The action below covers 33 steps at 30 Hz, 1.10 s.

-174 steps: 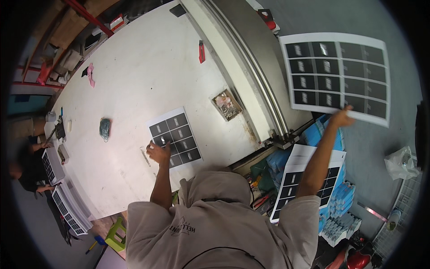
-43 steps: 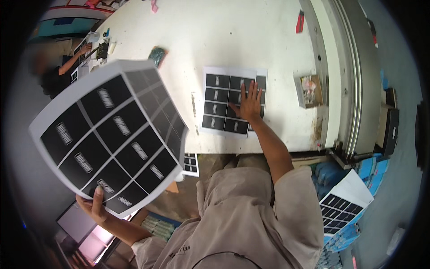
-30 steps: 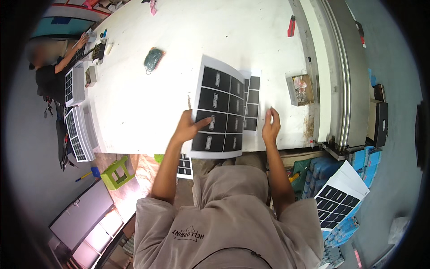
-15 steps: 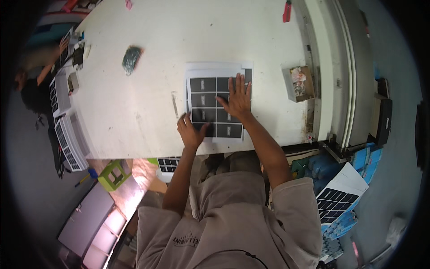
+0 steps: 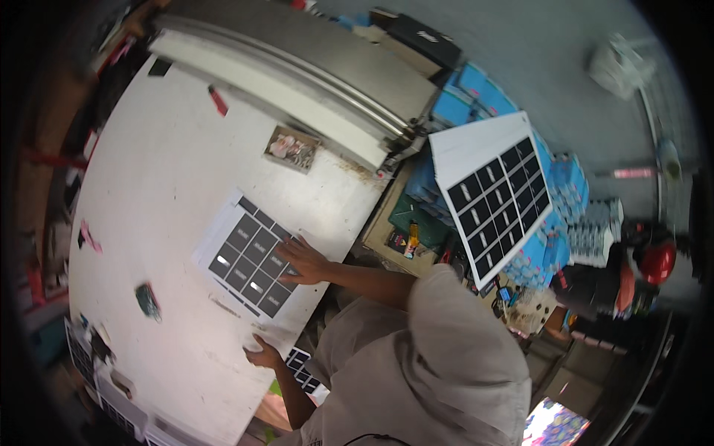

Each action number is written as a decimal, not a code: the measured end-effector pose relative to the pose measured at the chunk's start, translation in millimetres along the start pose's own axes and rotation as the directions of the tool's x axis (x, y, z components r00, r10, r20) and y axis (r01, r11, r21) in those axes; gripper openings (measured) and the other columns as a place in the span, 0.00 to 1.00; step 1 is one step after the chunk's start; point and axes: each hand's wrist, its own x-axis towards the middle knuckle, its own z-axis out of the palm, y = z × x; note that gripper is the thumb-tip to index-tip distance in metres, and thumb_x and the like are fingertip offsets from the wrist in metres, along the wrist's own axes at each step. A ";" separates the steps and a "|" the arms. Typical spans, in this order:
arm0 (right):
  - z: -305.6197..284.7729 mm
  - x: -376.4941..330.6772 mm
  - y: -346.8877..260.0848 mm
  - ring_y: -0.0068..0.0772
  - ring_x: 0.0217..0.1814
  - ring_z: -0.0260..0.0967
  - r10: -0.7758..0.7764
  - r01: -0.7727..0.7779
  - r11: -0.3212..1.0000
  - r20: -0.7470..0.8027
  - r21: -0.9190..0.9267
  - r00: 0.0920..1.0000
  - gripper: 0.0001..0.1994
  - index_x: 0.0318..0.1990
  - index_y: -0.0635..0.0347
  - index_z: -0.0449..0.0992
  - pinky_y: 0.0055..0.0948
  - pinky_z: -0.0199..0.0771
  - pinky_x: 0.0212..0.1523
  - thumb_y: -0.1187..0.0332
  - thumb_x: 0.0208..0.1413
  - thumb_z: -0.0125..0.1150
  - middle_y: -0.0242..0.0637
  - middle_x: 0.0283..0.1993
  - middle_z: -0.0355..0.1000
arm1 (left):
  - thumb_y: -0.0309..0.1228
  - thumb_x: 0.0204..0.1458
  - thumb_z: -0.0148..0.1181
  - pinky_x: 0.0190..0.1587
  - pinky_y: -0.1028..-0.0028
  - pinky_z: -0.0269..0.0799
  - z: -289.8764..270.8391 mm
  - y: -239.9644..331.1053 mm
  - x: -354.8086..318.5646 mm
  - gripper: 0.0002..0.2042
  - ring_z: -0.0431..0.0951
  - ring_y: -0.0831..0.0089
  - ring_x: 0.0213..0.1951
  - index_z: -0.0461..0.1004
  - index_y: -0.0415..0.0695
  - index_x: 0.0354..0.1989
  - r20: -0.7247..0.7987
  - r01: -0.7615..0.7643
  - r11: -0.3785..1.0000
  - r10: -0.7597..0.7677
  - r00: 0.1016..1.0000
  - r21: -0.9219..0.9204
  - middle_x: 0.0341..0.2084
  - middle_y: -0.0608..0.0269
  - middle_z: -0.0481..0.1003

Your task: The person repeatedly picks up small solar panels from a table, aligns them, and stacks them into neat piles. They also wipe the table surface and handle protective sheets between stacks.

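Observation:
Sheets of paper printed with dark rectangles (image 5: 242,256) lie on the white table, one slightly askew over another, with a pale margin showing. My right hand (image 5: 303,262) rests on their right part, fingers stretched and apart, holding nothing. Apart from the paper, my left hand (image 5: 264,354) is by the table's near edge. Its thumb and fingers are spread, and I see nothing in them.
An open small box of scraps (image 5: 294,149) sits near a long metal rail (image 5: 275,85). A red cutter (image 5: 218,101) and a dark bundle (image 5: 147,301) lie on the table (image 5: 171,193). Off its right side, more printed sheets (image 5: 494,201) lean over blue stacks (image 5: 480,89).
The view has swung to the right, bringing the leaning sheets and blue stacks nearer the middle. My left hand has come off the paper, while my right hand stays on it.

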 end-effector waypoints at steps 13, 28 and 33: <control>-135.7 -424.8 -14.7 0.43 0.47 0.79 0.915 -0.946 0.229 0.280 0.228 0.289 0.34 0.49 0.70 0.77 0.39 0.80 0.46 0.45 0.46 0.69 0.51 0.45 0.78 | 0.61 0.53 0.58 0.56 0.37 0.64 -28.5 -46.1 -41.4 0.39 0.59 0.39 0.64 0.59 0.53 0.69 0.472 -0.157 0.929 -0.021 0.881 0.334 0.64 0.34 0.55; -230.4 -363.8 70.7 0.45 0.60 0.71 0.955 0.705 -0.203 -0.022 0.679 0.296 0.25 0.62 0.59 0.67 0.46 0.72 0.61 0.62 0.61 0.64 0.43 0.58 0.72 | 0.31 0.55 0.67 0.56 0.59 0.68 -57.8 455.2 -214.9 0.17 0.75 0.52 0.48 0.74 0.32 0.47 -0.155 -0.748 0.140 0.938 0.310 -0.648 0.43 0.45 0.76; -229.3 -370.6 66.1 0.45 0.59 0.71 0.884 0.736 -0.353 -0.052 0.578 0.465 0.21 0.63 0.59 0.66 0.48 0.71 0.62 0.67 0.63 0.59 0.43 0.58 0.71 | 0.39 0.56 0.64 0.53 0.56 0.71 -58.3 633.2 -343.3 0.21 0.76 0.45 0.49 0.75 0.35 0.50 -0.057 -0.770 -0.202 0.976 -0.211 -0.605 0.47 0.42 0.76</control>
